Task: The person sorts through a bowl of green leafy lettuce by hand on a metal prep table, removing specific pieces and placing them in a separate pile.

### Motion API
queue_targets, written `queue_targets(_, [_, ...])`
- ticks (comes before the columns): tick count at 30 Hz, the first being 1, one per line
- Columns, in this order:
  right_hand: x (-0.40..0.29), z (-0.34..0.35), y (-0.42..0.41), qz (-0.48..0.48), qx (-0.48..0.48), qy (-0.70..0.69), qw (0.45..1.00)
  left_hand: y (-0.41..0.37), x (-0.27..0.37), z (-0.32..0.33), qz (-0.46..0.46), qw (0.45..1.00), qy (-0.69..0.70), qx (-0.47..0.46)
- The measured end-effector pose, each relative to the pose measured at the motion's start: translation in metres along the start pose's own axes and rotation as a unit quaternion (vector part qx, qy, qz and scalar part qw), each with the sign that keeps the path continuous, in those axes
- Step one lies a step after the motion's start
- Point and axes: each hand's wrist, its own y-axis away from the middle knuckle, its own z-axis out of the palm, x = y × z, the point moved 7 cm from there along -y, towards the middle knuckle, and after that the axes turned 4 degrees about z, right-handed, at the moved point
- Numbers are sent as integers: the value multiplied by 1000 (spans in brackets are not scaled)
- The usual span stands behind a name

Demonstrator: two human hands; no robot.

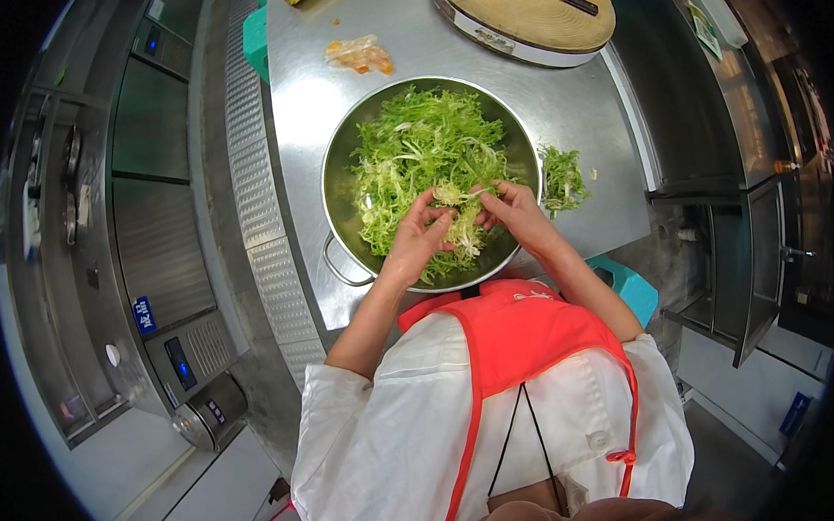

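A large two-tone metal bowl [342, 215] stands before me, heaped with curly endive leaves [430, 132]. Over its near part, my left hand [416, 236] holds a pale, frilly endive piece [448, 193] at its fingertips. My right hand [522, 212] pinches the whitish stem of the same piece between thumb and forefinger. More pale endive lies just beneath both hands, and the fingers partly cover it. Right of the bowl, a small pile of endive [564, 179] rests on the steel table [612, 212].
Beyond the bowl lie a crumpled clear bag with orange contents [360, 54] and a round wooden chopping block [501, 16] bearing a knife [575, 3]. Teal stools [625, 291] show at the table's sides. Steel refrigerator units [161, 242] line the left, across a floor drain grate [255, 190].
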Motion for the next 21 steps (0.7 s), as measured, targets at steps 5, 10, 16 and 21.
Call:
queue_targets(5, [7,6,2,18,-17,-22,999,4,17,8,9,1000,-13,-25])
queue_targets(10, [7,9,3,32,-9,-46,998,-3,4,-8,13,999,-38,6])
queue_targets(16, [21,5,0,33,-5,-67,997,-2,6,-9,46,999,21,-20])
queue_targets(21, [18,9,5,76,20,-155,985,-3,-4,-23,0,998,57,-11])
